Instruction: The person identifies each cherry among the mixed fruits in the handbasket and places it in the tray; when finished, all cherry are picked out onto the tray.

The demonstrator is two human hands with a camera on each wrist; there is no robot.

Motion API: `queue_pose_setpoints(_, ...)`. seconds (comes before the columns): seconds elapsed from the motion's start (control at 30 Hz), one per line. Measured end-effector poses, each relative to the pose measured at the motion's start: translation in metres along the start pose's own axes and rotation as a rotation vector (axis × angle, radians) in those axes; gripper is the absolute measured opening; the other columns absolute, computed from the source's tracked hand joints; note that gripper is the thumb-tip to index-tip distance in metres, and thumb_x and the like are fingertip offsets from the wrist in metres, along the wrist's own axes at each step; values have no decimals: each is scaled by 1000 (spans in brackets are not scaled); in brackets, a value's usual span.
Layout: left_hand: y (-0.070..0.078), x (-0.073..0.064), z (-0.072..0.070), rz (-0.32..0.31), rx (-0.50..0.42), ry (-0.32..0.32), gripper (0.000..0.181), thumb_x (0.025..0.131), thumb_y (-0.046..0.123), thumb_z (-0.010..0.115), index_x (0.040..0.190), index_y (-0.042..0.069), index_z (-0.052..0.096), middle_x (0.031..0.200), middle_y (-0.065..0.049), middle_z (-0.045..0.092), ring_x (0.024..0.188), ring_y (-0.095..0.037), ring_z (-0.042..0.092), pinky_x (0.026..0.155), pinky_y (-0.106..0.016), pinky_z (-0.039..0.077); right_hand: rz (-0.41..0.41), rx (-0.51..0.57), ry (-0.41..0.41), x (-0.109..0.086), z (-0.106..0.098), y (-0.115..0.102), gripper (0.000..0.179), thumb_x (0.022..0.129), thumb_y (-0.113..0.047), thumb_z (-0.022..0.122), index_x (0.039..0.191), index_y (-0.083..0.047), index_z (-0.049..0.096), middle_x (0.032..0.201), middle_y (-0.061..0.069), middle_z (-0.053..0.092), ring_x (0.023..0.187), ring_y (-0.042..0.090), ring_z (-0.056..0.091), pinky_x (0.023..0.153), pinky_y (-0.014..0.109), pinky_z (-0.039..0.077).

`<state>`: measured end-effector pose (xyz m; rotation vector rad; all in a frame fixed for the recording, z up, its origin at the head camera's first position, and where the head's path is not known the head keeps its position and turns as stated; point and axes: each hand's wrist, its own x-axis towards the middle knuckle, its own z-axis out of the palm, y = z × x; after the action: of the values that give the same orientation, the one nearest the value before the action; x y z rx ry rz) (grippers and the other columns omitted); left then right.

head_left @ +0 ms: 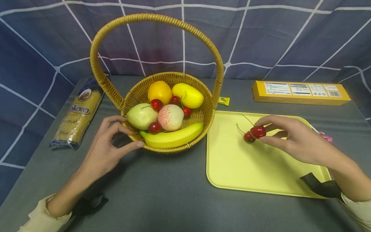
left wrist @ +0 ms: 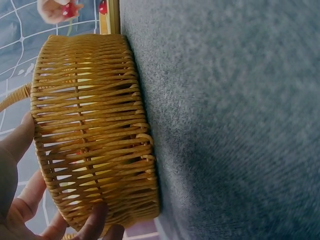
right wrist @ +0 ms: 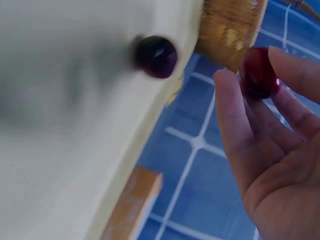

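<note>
My left hand (head_left: pixel 105 145) holds the near left rim of a wicker basket (head_left: pixel 171 149), thumb and fingers spread along it; the left wrist view shows fingertips against the woven wall (left wrist: pixel 95 130). Inside lie an orange (head_left: pixel 159 92), a yellow mango-like fruit (head_left: pixel 189 96), a green pear-like fruit (head_left: pixel 141 116), a peach (head_left: pixel 170 118), a banana (head_left: pixel 174 138) and several cherries (head_left: pixel 155 128). Over the yellow tray (head_left: pixel 232 174), my right hand (head_left: pixel 292 138) pinches a red cherry (right wrist: pixel 259 72) between thumb and fingertips. Another cherry (head_left: pixel 249 137) is on the tray, just below it.
A bag of spaghetti (head_left: pixel 78 112) lies left of the basket. Behind the tray is a long yellow-orange box (head_left: pixel 301 93). A small yellow packet (head_left: pixel 223 101) lies between basket and box, and a pink wrapped item (head_left: pixel 326 137) sits beyond the tray's right edge. The tall basket handle (head_left: pixel 157 17) arches upward.
</note>
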<state>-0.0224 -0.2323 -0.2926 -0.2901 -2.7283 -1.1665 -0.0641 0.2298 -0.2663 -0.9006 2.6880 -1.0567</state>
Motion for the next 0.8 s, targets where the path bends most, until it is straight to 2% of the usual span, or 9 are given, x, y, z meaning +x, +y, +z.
queue_pose_setpoints(0.2,2,1,0,-11,-4,-14,33,75,17,88,91,8,61,131,-12,44,119,-34,43,95,-58,44,79,0,-26,-17,-1,33,36,86,3,73,114,-19,66,106,-6,69,95,5,64,68,22,56)
queue_pose_setpoints(0.33,2,1,-1,-20,-5,-23,33,77,18,87,92,8,60,132,-13,43,119,-35,43,96,-60,43,124,-42,-33,-22,0,47,36,85,2,75,114,-18,67,105,-5,68,91,4,63,65,24,55)
queue_pose_setpoints(0.53,1,0,0,-24,-3,-24,32,78,19,87,92,7,60,132,-13,43,120,-34,42,96,-60,43,142,-115,-38,-23,2,56,34,84,1,76,113,-14,68,103,-6,68,88,3,61,66,24,53)
queue_pose_setpoints(0.8,2,0,0,-29,-6,-23,32,78,18,86,92,7,60,132,-13,43,120,-35,42,96,-60,43,159,-131,-54,-24,4,59,36,84,0,76,118,-6,66,105,3,70,86,1,60,61,24,52)
